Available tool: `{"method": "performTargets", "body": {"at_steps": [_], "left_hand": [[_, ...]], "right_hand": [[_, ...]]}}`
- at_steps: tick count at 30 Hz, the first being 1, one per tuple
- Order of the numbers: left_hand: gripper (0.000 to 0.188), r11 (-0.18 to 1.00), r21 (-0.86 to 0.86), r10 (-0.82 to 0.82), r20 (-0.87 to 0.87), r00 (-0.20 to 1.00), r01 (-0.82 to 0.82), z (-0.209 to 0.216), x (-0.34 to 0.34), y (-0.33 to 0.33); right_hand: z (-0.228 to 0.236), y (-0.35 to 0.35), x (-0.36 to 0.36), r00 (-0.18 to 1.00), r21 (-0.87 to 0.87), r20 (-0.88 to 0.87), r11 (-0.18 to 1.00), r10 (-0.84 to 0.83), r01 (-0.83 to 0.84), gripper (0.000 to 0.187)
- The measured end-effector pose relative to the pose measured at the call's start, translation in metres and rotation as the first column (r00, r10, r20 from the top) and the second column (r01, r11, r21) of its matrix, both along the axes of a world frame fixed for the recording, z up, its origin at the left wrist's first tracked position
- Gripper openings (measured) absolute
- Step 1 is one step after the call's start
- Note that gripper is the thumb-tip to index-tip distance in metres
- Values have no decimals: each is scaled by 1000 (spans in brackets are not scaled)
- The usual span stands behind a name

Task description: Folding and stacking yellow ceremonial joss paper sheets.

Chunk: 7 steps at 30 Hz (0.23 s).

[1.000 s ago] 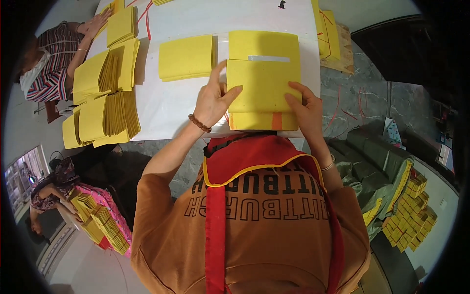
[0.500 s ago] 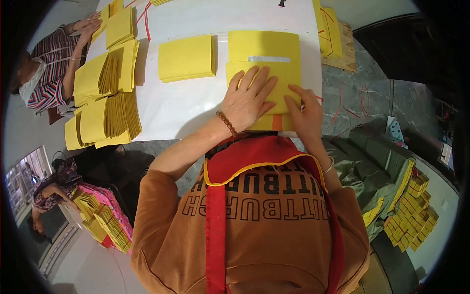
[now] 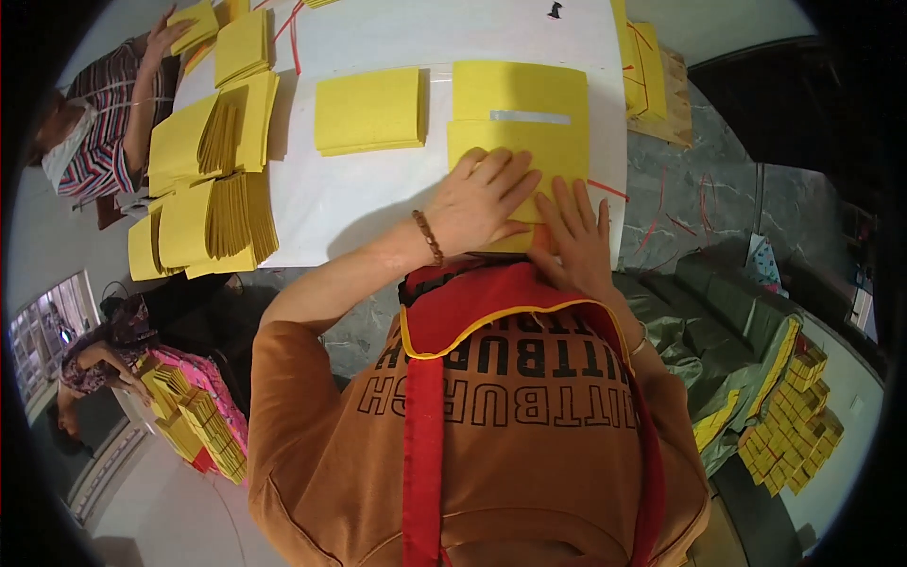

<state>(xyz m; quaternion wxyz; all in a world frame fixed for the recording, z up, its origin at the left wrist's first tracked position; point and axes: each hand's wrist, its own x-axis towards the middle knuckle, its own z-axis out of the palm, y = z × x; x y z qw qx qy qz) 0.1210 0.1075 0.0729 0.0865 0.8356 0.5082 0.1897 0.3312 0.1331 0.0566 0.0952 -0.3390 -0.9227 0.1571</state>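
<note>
In front of me on the white table lies a stack of yellow paper sheets (image 3: 520,90), its near part folded over and a silver strip (image 3: 529,118) showing above that edge. My left hand (image 3: 482,198), with a brown beaded bracelet at its wrist, presses on the folded part with fingers bent slightly and apart. Beside it my right hand (image 3: 576,231) lies on the near right corner of the sheets, fingers stretched out. Neither hand grips anything. To the left, a separate folded yellow bundle (image 3: 368,110) rests on the table.
Several folded yellow bundles (image 3: 189,146) lean in rows along the left of the white table (image 3: 321,217). At the far left a person (image 3: 113,128) handles yellow paper. A red strip (image 3: 609,191) lies near the right edge; tied yellow packs (image 3: 647,71) stand beyond it.
My left hand has slid slightly nearer over the folded sheets. The right hand has moved from the right edge onto the near corner, its fingers straightening. The person at far left has lifted a hand.
</note>
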Motion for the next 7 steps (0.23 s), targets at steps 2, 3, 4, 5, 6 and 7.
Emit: {"method": "performTargets", "body": {"at_steps": [2, 3, 4, 5, 6, 7], "left_hand": [[56, 996, 78, 47, -173, 984, -34, 2, 8, -5], [56, 988, 150, 91, -334, 938, -42, 3, 15, -7], [58, 971, 235, 135, -415, 900, -38, -2, 21, -6], [58, 970, 237, 151, -421, 894, -52, -3, 24, -5], [56, 977, 199, 148, -392, 908, -73, -5, 23, -4], [55, 983, 161, 143, -363, 921, -89, -6, 20, 0]], "right_hand": [[8, 10, 7, 966, -308, -219, 949, -136, 64, 48], [11, 15, 9, 873, -602, -356, 797, -333, 59, 42], [12, 19, 8, 873, -600, -364, 799, -324, 47, 42], [15, 22, 4, 733, -733, -450, 679, -510, 22, 38], [18, 25, 2, 559, -839, -470, 542, -683, -43, 34], [20, 28, 3, 546, -863, -452, 500, -706, -68, 35]]}}
